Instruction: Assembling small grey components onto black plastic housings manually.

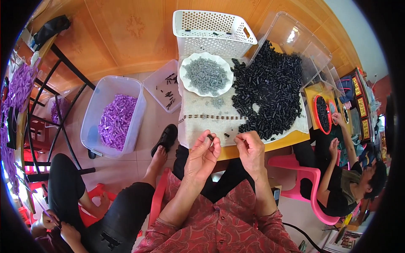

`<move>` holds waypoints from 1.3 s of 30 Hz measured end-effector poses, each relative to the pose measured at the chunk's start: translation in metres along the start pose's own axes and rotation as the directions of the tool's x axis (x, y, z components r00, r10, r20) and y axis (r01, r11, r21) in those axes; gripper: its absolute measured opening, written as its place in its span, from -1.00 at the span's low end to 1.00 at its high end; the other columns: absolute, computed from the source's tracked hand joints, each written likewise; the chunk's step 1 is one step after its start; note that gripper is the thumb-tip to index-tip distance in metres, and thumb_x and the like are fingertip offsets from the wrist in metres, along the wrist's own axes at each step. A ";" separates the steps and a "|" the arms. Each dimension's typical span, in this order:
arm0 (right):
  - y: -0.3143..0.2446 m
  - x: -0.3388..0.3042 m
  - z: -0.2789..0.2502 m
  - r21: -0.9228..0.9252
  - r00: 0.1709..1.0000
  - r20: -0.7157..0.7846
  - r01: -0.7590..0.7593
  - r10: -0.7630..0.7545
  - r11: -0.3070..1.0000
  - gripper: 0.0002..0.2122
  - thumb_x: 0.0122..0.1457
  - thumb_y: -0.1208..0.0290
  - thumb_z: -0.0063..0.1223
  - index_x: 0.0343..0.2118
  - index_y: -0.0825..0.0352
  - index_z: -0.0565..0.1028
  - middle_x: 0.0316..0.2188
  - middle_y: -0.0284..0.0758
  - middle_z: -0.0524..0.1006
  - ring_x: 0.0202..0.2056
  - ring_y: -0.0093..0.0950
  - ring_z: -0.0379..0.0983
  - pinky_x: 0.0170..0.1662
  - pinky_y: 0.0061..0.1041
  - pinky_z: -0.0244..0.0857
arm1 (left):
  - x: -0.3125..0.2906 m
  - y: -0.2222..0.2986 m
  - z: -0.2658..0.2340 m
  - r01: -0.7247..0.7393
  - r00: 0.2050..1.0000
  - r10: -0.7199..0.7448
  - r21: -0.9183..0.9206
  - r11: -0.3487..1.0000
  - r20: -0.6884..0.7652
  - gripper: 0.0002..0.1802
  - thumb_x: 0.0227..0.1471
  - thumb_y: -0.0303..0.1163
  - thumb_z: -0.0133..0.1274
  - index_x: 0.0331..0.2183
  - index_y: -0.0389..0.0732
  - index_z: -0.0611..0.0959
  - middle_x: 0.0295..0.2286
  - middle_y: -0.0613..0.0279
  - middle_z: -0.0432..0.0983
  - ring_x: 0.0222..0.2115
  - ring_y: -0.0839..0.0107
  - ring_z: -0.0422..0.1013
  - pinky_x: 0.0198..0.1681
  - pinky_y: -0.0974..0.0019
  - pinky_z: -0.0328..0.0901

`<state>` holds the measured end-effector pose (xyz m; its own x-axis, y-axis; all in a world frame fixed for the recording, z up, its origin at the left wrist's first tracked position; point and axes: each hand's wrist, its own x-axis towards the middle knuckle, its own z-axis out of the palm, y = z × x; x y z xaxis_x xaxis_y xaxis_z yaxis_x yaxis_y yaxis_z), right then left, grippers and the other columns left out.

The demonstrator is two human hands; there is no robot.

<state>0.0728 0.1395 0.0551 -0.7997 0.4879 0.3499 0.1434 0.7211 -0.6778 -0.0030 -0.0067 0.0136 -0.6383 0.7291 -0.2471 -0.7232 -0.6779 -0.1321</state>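
- Going off the white wavy-rimmed plate [184, 87] for places. Nearest me, the left hand [203, 154] is palm-up on the near side of it, thumb and fingers pinched on a small black piece [210, 137], other fingers loosely curled.
- So that black piece is right at the left fingertips, straight out on the near side of the plate.
- Right hand [251, 150] is nearside and to the right of the plate, fingers bent, thumb and fingertips brought together. Can't tell if there's anything in that pinch.
- One loose black piece [227, 135] lies between the two hands, also nearside of the plate, touching neither.
- Everything's on a pale cloth [192, 127], the same one the plate sits on.
- Big pile of black pieces [270, 95] right of the plate, its near edge just beyond the right hand, so it blocks that side.
- Left of the plate, lower down: a translucent tub [89, 120] of purple pieces [119, 122].
- A few clear bits [217, 102] are spilled between plate and hands; the plate itself is heaped with more.
- Behind the plate, a white holey basket [215, 44] walls off the far side.
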 end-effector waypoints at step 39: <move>-0.050 -0.007 0.000 0.185 0.997 0.075 -0.037 0.024 0.982 -0.91 -0.02 0.63 0.20 -0.43 0.41 0.51 -0.51 -0.30 0.51 -0.57 -0.59 0.51 -0.58 -0.65 0.38 | 0.000 -0.017 -0.011 -0.111 0.992 0.091 0.274 0.955 0.082 -0.72 0.10 -0.58 0.02 -0.10 -0.21 0.55 -0.17 0.17 0.51 -0.19 0.44 0.43 -0.08 0.38 0.35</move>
<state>0.0719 0.1004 0.0864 -0.8376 0.4666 0.2841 0.0631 0.5992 -0.7981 0.0118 0.0040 0.0051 -0.7211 0.6694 -0.1785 -0.6926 -0.7023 0.1643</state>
